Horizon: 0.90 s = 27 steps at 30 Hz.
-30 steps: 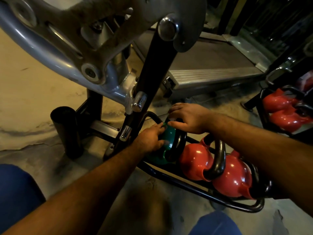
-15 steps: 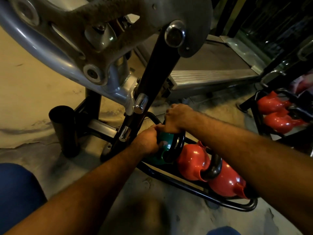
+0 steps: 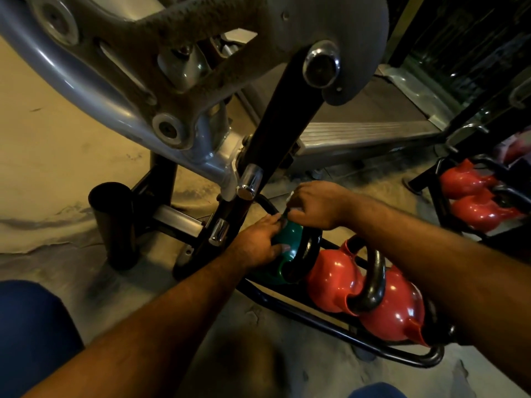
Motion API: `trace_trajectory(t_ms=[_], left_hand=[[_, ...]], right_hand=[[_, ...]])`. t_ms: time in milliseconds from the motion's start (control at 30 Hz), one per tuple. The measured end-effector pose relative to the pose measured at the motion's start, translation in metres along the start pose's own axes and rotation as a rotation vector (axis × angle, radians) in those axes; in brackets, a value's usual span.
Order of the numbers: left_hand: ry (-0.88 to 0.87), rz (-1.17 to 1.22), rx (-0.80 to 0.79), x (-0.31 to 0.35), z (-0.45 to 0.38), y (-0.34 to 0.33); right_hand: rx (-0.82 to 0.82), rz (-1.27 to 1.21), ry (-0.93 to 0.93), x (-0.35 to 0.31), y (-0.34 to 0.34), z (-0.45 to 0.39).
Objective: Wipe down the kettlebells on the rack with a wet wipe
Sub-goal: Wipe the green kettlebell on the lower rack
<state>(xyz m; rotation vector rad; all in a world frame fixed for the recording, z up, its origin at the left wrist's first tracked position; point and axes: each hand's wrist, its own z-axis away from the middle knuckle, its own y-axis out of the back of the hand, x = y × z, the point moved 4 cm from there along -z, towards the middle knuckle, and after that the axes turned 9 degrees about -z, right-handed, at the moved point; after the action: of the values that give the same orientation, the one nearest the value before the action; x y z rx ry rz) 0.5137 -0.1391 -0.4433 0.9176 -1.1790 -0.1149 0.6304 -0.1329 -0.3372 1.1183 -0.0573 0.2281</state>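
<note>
A green kettlebell [image 3: 288, 235] with a black handle [image 3: 309, 248] sits at the left end of a low black tube rack [image 3: 316, 318]. Two red kettlebells [image 3: 330, 280] [image 3: 398, 311] lie beside it to the right. My left hand [image 3: 254, 247] cups the green bell's body, thumb on its front. My right hand [image 3: 316, 205] hovers just above the bell with fingers pinched shut; small pale bits of a wet wipe [image 3: 291, 196] show between them, the rest is hidden.
A grey machine frame [image 3: 115, 81] and black bar [image 3: 275, 133] hang close over the rack's left end. A black post [image 3: 115, 225] stands to the left. A treadmill deck [image 3: 373, 110] lies behind. A second rack with red kettlebells [image 3: 471, 182] is at the far right.
My right hand went from lying flat over the green bell's handle to a fist, then lifted slightly with fingers pinched. My left hand stayed on the green bell. The camera moved closer.
</note>
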Motion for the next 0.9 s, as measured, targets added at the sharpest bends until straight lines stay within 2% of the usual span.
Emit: trace_trajectory(t_ms=[100, 267, 400, 533, 633, 800, 900], left_hand=[[0.014, -0.047, -0.004, 0.001, -0.003, -0.004], [-0.002, -0.047, 0.008, -0.003, -0.003, -0.003], [0.017, -0.057, 0.005, 0.000, -0.004, -0.003], [-0.009, -0.045, 0.016, -0.001, -0.004, 0.000], [-0.011, -0.072, 0.025, 0.003, -0.004, -0.001], [-0.010, -0.057, 0.025, -0.006, -0.008, -0.005], [-0.015, -0.072, 0.043, -0.002, -0.008, -0.006]], right_hand=[[0.039, -0.130, -0.067, 0.011, 0.002, 0.008], [0.055, -0.163, 0.076, 0.002, -0.003, 0.022], [0.130, -0.262, -0.012, 0.006, 0.006, 0.036], [0.157, -0.279, 0.126, -0.004, -0.004, 0.047], [0.233, -0.389, 0.024, 0.007, 0.007, 0.056], [0.217, -0.313, 0.214, -0.013, -0.007, 0.067], [0.322, -0.361, 0.118, -0.003, -0.002, 0.076]])
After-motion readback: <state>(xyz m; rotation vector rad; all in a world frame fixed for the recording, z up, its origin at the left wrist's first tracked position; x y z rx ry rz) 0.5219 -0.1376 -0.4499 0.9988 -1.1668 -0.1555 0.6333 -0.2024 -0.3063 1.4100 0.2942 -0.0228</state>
